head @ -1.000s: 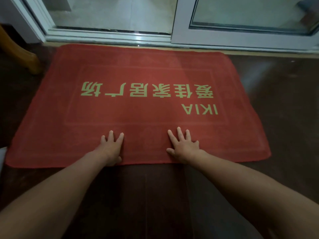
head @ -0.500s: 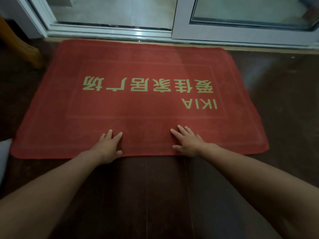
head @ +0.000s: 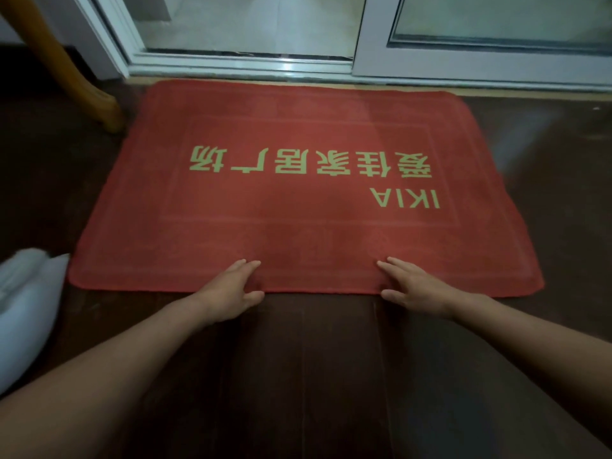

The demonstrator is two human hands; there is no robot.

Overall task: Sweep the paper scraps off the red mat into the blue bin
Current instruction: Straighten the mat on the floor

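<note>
Red mat: flat on floor. My left hand, right hand: fingers straight on its near edge, thumbs spread, gripping nothing. Paper scraps, blue bin: none in view. Risk: lifting this edge carelessly could scatter any scraps onto floor.

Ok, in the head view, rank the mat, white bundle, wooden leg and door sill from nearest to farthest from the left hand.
1. mat: the left hand has its fingers on the near edge.
2. white bundle: on the floor, left.
3. wooden leg, far left, and door sill, beyond the mat: too close to call.
</note>
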